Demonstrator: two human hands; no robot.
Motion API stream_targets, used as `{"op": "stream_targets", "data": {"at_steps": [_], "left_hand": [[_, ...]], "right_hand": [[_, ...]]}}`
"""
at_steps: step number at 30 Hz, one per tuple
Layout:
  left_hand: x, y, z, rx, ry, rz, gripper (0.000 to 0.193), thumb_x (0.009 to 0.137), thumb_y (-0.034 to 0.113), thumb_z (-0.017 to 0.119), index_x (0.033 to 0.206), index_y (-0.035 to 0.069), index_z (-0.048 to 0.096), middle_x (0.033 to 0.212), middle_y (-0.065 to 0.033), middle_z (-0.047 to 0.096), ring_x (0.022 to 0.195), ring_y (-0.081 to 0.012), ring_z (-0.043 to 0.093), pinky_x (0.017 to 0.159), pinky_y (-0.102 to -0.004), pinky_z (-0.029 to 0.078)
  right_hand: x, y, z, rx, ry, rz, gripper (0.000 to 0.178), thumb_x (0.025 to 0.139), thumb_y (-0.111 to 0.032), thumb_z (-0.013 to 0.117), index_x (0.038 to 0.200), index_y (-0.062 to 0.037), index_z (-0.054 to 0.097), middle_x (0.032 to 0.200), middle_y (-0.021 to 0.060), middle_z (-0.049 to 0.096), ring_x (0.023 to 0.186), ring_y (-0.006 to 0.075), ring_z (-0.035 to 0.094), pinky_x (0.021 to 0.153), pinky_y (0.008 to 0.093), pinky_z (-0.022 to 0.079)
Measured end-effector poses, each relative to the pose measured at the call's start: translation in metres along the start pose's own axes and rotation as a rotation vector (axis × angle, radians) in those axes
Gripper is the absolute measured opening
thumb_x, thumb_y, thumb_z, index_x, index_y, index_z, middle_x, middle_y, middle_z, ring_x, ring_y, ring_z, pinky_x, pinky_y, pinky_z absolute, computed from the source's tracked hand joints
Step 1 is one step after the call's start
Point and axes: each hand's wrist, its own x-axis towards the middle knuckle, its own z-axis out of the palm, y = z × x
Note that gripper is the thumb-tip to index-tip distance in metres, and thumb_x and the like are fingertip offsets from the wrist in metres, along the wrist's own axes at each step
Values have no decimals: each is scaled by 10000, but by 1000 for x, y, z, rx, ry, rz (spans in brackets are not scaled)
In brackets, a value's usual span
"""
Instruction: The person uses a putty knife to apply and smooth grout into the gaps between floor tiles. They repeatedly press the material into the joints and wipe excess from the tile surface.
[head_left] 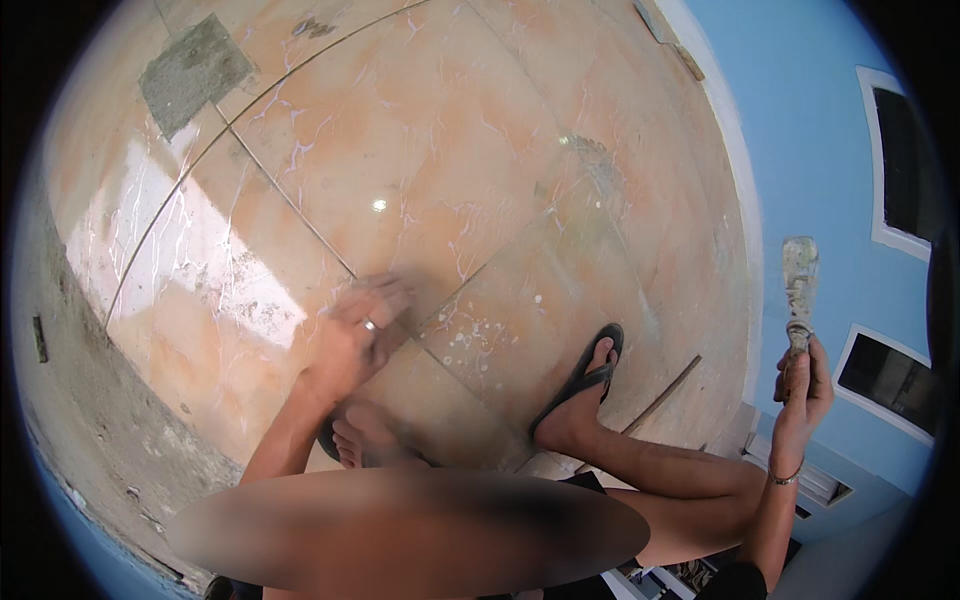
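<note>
Beige, orange-tinged tile with pale veining makes up the floor [400, 130] beneath the left hand [358, 330]. That hand's fingers, one bearing a ring [370, 325], extend forward near a tile joint; owing to blur, whether they lie together or apart, or touch the surface, cannot be told. The right hand [805, 375] is well apart to the right, its fingers clamped on the handle of a scraper [800, 265]; the flat, stained blade projects beyond them toward the top of the view. A bracelet [785, 478] circles the wrist below these fingers. White specks [480, 335] mark the tile to the right of the left fingers. A dark sandal [582, 385], worn on the right foot, is located between the two sets of fingers; a thin strip [660, 398] lies between it and the right fingers. Well beyond the left fingers, toward the upper left, is a grey patch [195, 75]. Behind the right fingers appears a blue wall [800, 130].
</note>
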Motion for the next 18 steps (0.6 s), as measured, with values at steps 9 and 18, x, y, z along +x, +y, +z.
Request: {"op": "stream_targets", "data": {"at_steps": [9,18], "left_hand": [[38,-163,-120,1009,426,-881,685,1185,534,326,1760,161,328,1829,-232,210,1704,-443,119,1338,-664,114],[162,82,211,313,-694,203,523,1160,447,450,1520,109,622,1544,-216,585,1474,-373,516,1257,-545,351]], "right_hand": [[-7,68,-138,-259,413,-29,436,1176,-269,599,1503,16,633,935,-2,636,662,25,440,548,219,344],[-44,63,-141,-30,609,117,480,1176,-338,590,1522,-7,617,1065,53,714,784,51,554,618,212,395]]}}
